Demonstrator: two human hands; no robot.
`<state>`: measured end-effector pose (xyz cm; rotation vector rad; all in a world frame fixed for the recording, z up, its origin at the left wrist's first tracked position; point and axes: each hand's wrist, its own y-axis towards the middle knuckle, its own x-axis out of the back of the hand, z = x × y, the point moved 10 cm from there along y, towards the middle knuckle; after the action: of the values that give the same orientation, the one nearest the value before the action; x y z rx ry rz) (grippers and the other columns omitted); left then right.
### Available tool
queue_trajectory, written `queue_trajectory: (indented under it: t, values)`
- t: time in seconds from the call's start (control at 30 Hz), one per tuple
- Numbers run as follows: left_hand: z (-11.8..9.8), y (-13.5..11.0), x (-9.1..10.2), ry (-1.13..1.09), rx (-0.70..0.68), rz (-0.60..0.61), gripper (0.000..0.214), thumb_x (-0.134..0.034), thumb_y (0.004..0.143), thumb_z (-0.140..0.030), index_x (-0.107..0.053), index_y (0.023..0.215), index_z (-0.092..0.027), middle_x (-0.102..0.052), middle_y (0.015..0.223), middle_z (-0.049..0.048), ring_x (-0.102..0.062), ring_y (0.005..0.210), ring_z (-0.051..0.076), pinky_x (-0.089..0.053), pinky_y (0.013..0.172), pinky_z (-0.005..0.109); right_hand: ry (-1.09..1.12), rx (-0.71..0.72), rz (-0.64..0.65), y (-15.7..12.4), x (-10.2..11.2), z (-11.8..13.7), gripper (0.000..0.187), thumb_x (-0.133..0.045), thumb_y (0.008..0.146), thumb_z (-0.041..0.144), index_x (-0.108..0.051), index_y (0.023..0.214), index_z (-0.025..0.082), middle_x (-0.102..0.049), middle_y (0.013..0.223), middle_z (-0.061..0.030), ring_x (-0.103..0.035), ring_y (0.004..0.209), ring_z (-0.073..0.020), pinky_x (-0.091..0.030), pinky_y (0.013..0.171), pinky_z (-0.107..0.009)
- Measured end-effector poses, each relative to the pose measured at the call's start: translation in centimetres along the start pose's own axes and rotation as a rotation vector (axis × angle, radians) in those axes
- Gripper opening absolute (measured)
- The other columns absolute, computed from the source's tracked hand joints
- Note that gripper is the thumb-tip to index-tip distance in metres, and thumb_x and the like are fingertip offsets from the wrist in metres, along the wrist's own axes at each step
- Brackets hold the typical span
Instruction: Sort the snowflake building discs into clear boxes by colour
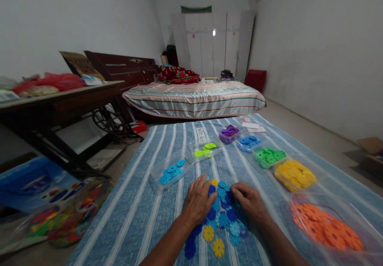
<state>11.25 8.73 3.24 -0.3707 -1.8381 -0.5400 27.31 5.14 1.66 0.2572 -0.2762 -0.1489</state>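
Note:
A loose pile of notched plastic discs [223,220], mostly light and dark blue, lies on the striped cloth between my hands. A few yellow discs [218,247] are among them. My left hand [197,200] rests over the left side of the pile, its fingers stretched forward and the thumb apart. On the pile's right edge, my right hand [251,202] has curled fingers, with the thumb and index tips against the blue discs. Whether a disc is pinched there is hidden. Ahead on the left, a clear tray holds light blue discs [172,171].
Beyond it, another clear tray holds lime discs [205,150]. Along the right stand containers of purple [229,132], blue [249,141], green [270,155], yellow [295,174] and orange discs [326,226]. White cards [253,126] lie at the far edge. A bed [194,98] stands behind.

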Motion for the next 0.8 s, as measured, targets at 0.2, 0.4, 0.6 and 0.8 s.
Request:
queue_trajectory:
  t: [0.2,0.4,0.6,0.8]
  values:
    - [-1.4,-2.0,0.5,-0.006,-0.013,0.05,0.04,-0.053,0.088,-0.034,-0.055,0.123,-0.017,-0.047,0.142,0.0158,-0.04,0.134,0.029,-0.034,0.11,0.051,-0.012,-0.015,0.004,-0.2,0.0,-0.2,0.032,-0.053,0.088,0.043,-0.065,0.073,0.018,-0.059,0.073,-0.003,-0.055,0.07,-0.0174,-0.043,0.065,-0.027]
    - [-1.8,-4.1,1.0,-0.073,-0.053,0.001,0.034,-0.061,0.083,-0.029,-0.061,0.115,-0.018,-0.051,0.138,0.016,-0.045,0.13,0.029,-0.038,0.108,0.051,-0.01,-0.015,0.012,-0.3,0.0,-0.6,0.034,-0.053,0.088,0.047,-0.066,0.074,0.018,-0.059,0.072,-0.003,-0.055,0.069,-0.0172,-0.044,0.064,-0.027]
    - [-1.3,-5.5,1.3,-0.151,-0.052,-0.053,0.028,-0.059,0.083,-0.028,-0.064,0.11,-0.019,-0.055,0.135,0.0134,-0.049,0.127,0.028,-0.041,0.106,0.049,-0.029,-0.02,-0.007,-0.2,0.2,-0.6,0.038,-0.055,0.086,0.05,-0.068,0.074,0.017,-0.06,0.071,-0.0034,-0.056,0.069,-0.0173,-0.044,0.064,-0.028]
    - [-1.2,-5.6,1.7,-0.21,-0.046,-0.106,0.022,-0.056,0.084,-0.024,-0.066,0.102,-0.019,-0.06,0.129,0.0122,-0.053,0.123,0.025,-0.043,0.104,0.046,-0.046,-0.045,-0.015,-0.4,0.3,-1.0,0.037,-0.056,0.085,0.051,-0.069,0.075,0.017,-0.061,0.071,-0.0043,-0.056,0.069,-0.0181,-0.044,0.063,-0.028]
